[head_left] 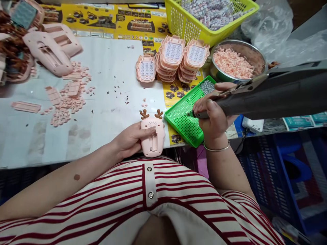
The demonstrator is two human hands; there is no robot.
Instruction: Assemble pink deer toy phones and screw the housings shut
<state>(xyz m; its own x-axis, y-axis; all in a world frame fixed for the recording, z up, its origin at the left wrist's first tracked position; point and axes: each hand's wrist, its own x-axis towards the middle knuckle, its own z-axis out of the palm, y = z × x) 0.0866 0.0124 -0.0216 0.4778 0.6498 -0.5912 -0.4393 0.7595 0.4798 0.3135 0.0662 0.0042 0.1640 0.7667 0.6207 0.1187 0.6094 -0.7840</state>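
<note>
In my left hand (130, 139) is a pink toy phone (153, 144) with brown antlers, its back facing up. Its battery slot is uncovered, and my thumb lies across the back above that slot. The phone's lower end is close to my striped shirt. My right hand (216, 115) grips a dark power screwdriver (268, 97), its body slanting up to the right. The driver's tip is over a green perforated tray (176, 119). Small silver screws (206, 87) lie heaped in the tray's far corner.
Stacked pink phone fronts with keypads (173, 51) stand behind. A steel bowl (238, 44) of small pink parts and a yellow basket (189, 25) are at the back right. Loose pink pieces (66, 102) and phone backs (48, 51) lie left on white board (107, 132).
</note>
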